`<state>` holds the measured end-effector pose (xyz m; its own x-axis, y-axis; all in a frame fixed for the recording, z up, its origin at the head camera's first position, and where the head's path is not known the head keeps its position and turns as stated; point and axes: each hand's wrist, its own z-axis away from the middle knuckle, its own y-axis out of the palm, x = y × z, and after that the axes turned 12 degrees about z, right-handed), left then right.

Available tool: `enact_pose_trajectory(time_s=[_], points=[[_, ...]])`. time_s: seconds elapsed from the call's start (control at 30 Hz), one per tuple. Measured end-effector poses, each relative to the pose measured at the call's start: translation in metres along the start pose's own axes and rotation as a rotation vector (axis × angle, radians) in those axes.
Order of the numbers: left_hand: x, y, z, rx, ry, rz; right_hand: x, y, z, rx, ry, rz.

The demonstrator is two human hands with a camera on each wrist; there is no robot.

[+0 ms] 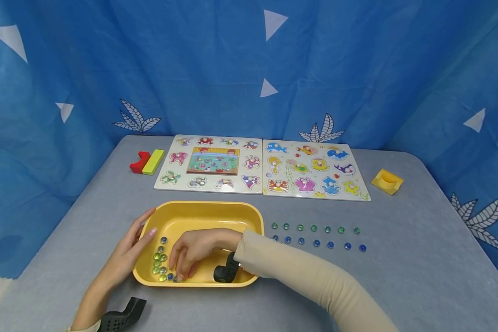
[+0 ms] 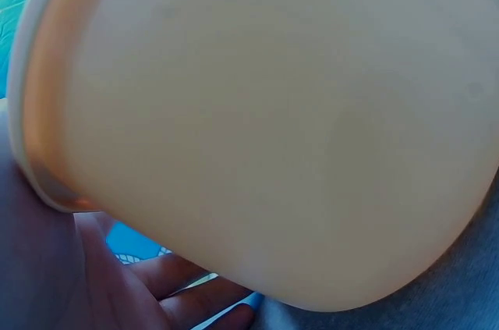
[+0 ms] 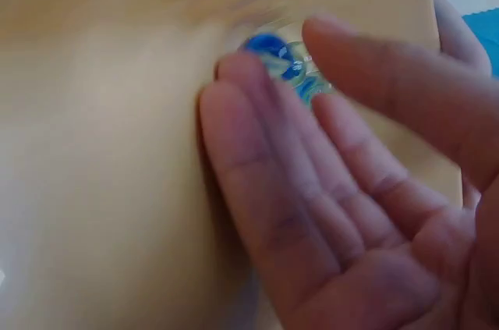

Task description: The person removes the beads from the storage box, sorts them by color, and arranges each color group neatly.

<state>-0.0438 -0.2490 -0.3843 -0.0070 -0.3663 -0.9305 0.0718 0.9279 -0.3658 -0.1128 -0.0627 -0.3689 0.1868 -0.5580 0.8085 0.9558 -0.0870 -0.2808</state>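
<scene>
A yellow plastic tray (image 1: pixel 199 285) lies in front of me, with green, blue and clear glass marbles (image 1: pixel 157 263) gathered along its left end. My left hand (image 1: pixel 126 251) grips the tray's left rim, thumb over the edge and fingers along the outside. The left wrist view shows the tray's pale outer surface (image 2: pixel 273 135) close up and the left-hand fingers (image 2: pixel 204 299) partly behind it. Inside the tray, my right hand (image 1: pixel 195 251) reaches down to the marbles at the near left corner. Its thumb stands apart from the fingers, with blue marbles (image 3: pixel 269 45) just beyond the fingertips.
Right of the tray, green marbles (image 1: pixel 313 228) and blue marbles (image 1: pixel 317 243) form two rows. Behind are two picture puzzle boards (image 1: pixel 178 180) (image 1: pixel 269 174). Red (image 1: pixel 139 163) and yellow-green blocks (image 1: pixel 153 162) lie back left; a yellow block (image 1: pixel 387 181) lies right. A blue curtain (image 1: pixel 216 69) hangs behind.
</scene>
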Motion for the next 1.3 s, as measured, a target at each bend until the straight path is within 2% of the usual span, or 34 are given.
enact_pose_trajectory(time_s=[0.17,0.47,0.6,0.77,0.9,1.07,1.2,1.3], points=[[0.0,-0.001,-0.001,0.005,0.019,0.014,0.0,0.002,-0.003,0.026,-0.027,-0.008],[0.001,-0.004,-0.002,0.007,0.005,0.012,-0.001,0.004,-0.009,0.061,-0.054,-0.076],[0.001,-0.004,-0.001,0.007,0.004,0.01,0.0,0.004,-0.009,0.056,-0.055,-0.082],[0.0,-0.004,-0.001,0.012,0.0,0.003,0.003,-0.004,-0.003,0.001,-0.117,-0.025],[-0.001,-0.002,-0.002,0.011,-0.018,-0.015,0.009,-0.018,0.018,-0.089,-0.184,-0.002],[-0.001,-0.001,-0.002,0.003,-0.029,-0.032,0.01,-0.04,0.061,-0.204,-0.317,-0.027],[0.0,-0.001,-0.001,-0.003,-0.016,-0.027,-0.004,-0.053,0.104,-0.346,-0.383,-0.057],[0.001,-0.002,0.0,-0.004,-0.009,-0.023,-0.026,-0.059,0.139,-0.478,-0.363,-0.064]])
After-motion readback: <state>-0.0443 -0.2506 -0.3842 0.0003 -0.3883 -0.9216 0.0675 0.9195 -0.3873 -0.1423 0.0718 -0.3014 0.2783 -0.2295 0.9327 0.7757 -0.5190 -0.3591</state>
